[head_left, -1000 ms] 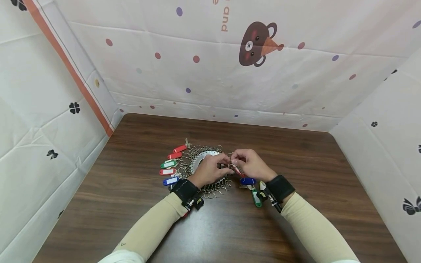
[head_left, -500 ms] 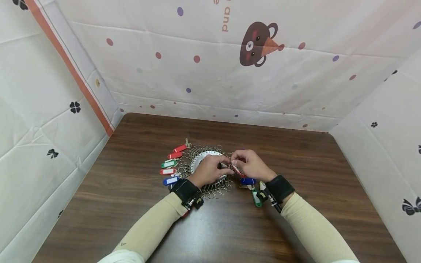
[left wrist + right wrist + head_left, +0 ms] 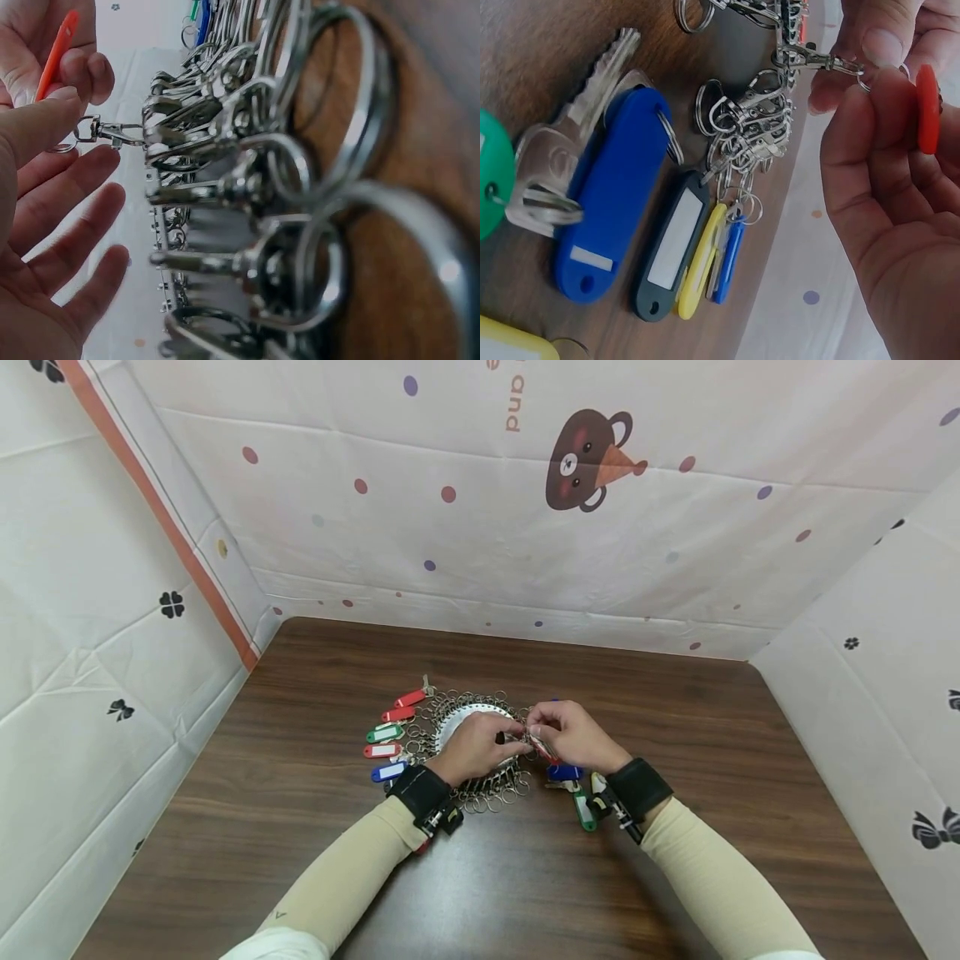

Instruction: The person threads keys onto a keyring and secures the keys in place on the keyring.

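**Barely a shift: fine fingerwork holds its place**

Over the last second hardly anything has changed: the left hand (image 3: 483, 746) and the right hand (image 3: 581, 739) keep to the same spot, at the right side of the disc (image 3: 454, 717). I read that as a fiddly step in mid-course, not yet finished.

The right hand grasps a red tag (image 3: 928, 109) and seems to pinch near the ring (image 3: 61, 148) too. The left hand pinches that ring between thumb and a finger, its other fingers spread. A clasp (image 3: 112, 133) runs from the ring across to the disc's rim. All this sits roughly midway between the left and right edges of the surface (image 3: 712, 735), fairly near its far edge.

Toward the left edge, coloured tags (image 3: 385, 733) fan out from the disc. Just beside the right hand, on the near side, lie a blue tag (image 3: 565, 773) and a green tag (image 3: 585, 811); the right wrist view adds a dark tag (image 3: 672, 244).

As for hindrances, the left hand covers much of the disc, bare rings (image 3: 448, 268) and clasps crowd its rim, and the fingers hide how tag and ring meet. Neighbouring rings could easily snag.
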Motion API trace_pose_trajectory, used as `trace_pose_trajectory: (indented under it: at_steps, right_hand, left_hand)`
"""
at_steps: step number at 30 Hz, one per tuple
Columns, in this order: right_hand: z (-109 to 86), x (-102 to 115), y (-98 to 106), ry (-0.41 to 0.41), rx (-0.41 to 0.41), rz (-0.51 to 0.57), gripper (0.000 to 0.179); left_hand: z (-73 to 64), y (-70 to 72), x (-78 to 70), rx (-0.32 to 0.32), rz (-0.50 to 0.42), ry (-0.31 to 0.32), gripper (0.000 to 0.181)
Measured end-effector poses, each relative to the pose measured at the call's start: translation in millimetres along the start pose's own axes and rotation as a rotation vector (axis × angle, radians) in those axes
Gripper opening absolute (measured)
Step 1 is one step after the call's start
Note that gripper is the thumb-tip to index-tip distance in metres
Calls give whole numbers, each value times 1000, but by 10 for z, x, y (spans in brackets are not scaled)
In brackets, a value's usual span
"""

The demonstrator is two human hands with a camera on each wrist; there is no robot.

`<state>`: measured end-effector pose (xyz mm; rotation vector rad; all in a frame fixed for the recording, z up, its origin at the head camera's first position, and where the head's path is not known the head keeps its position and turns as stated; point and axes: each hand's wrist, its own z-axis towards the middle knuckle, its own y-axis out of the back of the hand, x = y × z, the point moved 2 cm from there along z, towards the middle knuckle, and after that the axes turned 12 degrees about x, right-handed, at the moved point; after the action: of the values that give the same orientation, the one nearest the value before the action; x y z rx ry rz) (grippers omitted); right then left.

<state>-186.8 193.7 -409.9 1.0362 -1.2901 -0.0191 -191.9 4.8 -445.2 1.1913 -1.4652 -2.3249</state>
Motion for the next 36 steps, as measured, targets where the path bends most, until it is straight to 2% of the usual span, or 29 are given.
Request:
trace_pose_trajectory:
  at_steps: [4, 8, 11, 14, 18, 20, 25, 27, 30, 33, 36]
  right_hand:
    - [-6, -1, 21, 18, 40, -7, 17]
    - [-38, -26, 24, -27, 97, -18, 16]
    - [-84, -67, 14, -88, 148, -43, 13]
    - [-120, -119, 7, -128, 175, -85, 8]
    - [-139, -199, 24, -176, 129, -223, 8]
    - [-151, -240, 31, -196, 91, -301, 9]
    - [-228, -264, 51, -221, -57, -415, 17]
    - [-251, -246, 30, -219, -76, -421, 15]
    - [-265, -226, -20, -237, 8, -411, 7]
    - [-262, -231, -81, -261, 120, -415, 14]
    - [-260, -240, -111, -239, 152, -419, 19]
  left_hand:
    - [16, 14, 10, 54, -5, 14, 25]
    - [5, 49, 14, 118, -10, 102, 30]
    - [-35, 84, -10, 125, 6, 163, 20]
    - [-63, 91, -81, 132, 57, 173, 5]
    - [-62, -3, -222, 210, 149, 152, 7]
    - [-70, -76, -283, 253, 180, 167, 9]
    - [-78, -236, -361, 301, 240, 256, 25]
    - [-89, -275, -361, 310, 252, 277, 31]
    - [-98, -298, -353, 319, 249, 284, 34]
    - [-98, -289, -341, 324, 224, 286, 35]
    - [-84, -281, -339, 309, 195, 287, 36]
